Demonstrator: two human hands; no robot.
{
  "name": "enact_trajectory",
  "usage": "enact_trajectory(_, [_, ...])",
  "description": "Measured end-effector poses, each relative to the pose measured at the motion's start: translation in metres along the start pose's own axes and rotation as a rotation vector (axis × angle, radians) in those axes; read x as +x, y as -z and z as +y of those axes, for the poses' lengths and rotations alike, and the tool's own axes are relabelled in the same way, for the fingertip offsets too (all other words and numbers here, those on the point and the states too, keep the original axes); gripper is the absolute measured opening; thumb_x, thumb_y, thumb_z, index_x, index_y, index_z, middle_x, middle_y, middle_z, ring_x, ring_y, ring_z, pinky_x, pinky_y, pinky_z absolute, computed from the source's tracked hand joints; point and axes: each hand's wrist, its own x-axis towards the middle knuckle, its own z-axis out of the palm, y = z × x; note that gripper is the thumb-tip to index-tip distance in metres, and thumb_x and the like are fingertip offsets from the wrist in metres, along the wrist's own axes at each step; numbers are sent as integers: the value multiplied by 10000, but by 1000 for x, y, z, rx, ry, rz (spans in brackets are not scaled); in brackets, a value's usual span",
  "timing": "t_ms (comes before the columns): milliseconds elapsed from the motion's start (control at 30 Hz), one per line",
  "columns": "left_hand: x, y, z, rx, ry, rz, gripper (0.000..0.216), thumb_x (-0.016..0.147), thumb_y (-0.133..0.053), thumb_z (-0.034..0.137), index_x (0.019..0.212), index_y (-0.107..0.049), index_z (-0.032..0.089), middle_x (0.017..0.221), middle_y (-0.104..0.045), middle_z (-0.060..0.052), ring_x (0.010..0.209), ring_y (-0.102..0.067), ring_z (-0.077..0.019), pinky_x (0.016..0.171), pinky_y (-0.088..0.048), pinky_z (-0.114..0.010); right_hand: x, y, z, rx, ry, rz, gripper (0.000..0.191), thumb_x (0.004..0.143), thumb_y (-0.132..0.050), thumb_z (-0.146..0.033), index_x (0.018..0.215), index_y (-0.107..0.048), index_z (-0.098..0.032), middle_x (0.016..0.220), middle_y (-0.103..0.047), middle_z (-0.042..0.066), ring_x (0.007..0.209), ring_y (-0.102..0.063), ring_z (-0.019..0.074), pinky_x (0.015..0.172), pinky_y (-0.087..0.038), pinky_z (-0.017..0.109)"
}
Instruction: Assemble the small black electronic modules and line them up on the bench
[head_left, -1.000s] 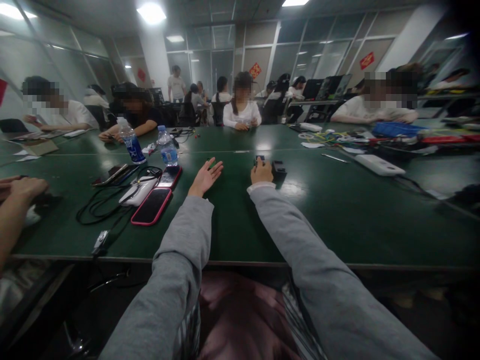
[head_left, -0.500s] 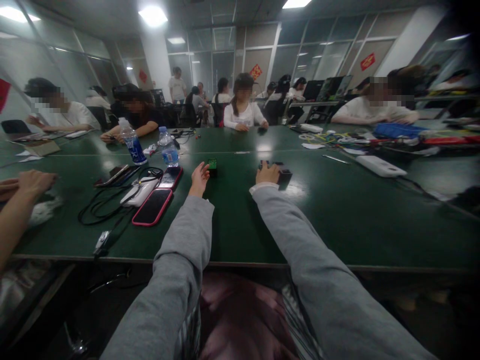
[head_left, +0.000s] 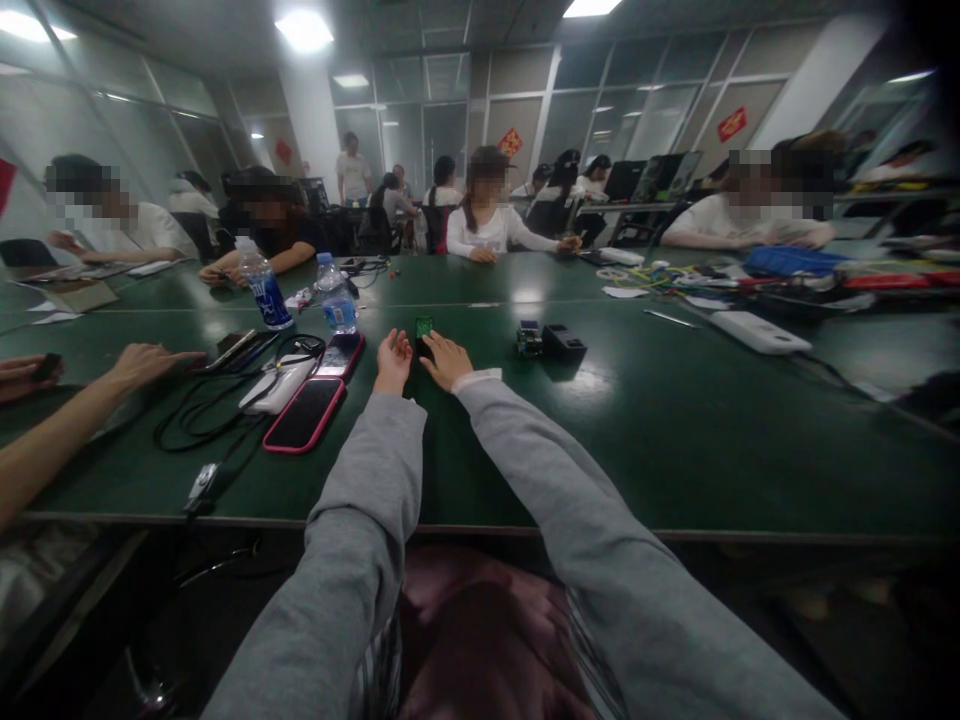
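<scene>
Take the black box [head_left: 564,345] on the surface [head_left: 675,440] as your landmark. The green circuit board [head_left: 424,327] sits to the left of the box, well apart from it, with something dark below its green face. Your right hand [head_left: 450,362] is also left of the box, fingers outstretched at the board's near side and partly hiding it; I cannot tell whether the fingertips touch it. Your left hand [head_left: 392,360] is farther left of the box, palm turned up, fingers loosely curled, with nothing visible in it.

The board looks light and stiff, and probably delicate on its green face, so it seems best taken by opposite edges, with little squeeze. A small module [head_left: 529,338] stands just beside the box, on its left; its fine parts suggest a similarly gentle hold, around the outside. The box itself looks rigid and smooth, perhaps a little slippery, and its straight sides should give the firmest grip.
</scene>
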Motion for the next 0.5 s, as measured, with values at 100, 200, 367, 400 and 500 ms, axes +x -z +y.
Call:
enact_trajectory(100, [1,1,1,-21,-19,13,219,927,-491,187,1091,-635,193,803,-649,-5,572,-567,-50,584,-452,-157,-5,7,-1,10,-100,89,460,1002,-363,-429,1347,-508,-162,1426,-456,159,1226,-472,282,1024,-381,446])
enact_trajectory(200, [1,3,3,-20,-21,26,224,926,-493,190,1102,-632,196,808,-651,-6,579,-568,-51,594,-452,-158,-7,12,-4,-1,-189,202,516,968,-444,-491,1351,-493,-149,1388,-443,193,1232,-449,314,1004,-391,452])
enact_trajectory(367, [1,0,0,52,-4,-23,222,919,-495,198,1089,-639,202,838,-661,-20,632,-590,-73,622,-460,-173,-4,5,-1,36,-240,58,577,911,-574,-354,1445,-429,-188,1307,-483,189,1194,-502,312,987,-433,430])
enact_trajectory(400, [1,0,-1,75,-4,-35,219,919,-496,202,1085,-640,203,854,-666,-24,651,-596,-77,632,-461,-176,-3,4,1,61,-253,37,560,909,-569,-328,1438,-444,-192,1273,-507,179,1181,-518,305,988,-441,423])
enact_trajectory(500, [1,-2,-4,130,-22,-53,205,924,-499,222,1073,-639,207,916,-676,-29,705,-608,-83,668,-463,-182,-3,5,7,181,-309,71,545,879,-597,-307,1407,-494,-218,1246,-542,150,1162,-549,294,1003,-455,427])
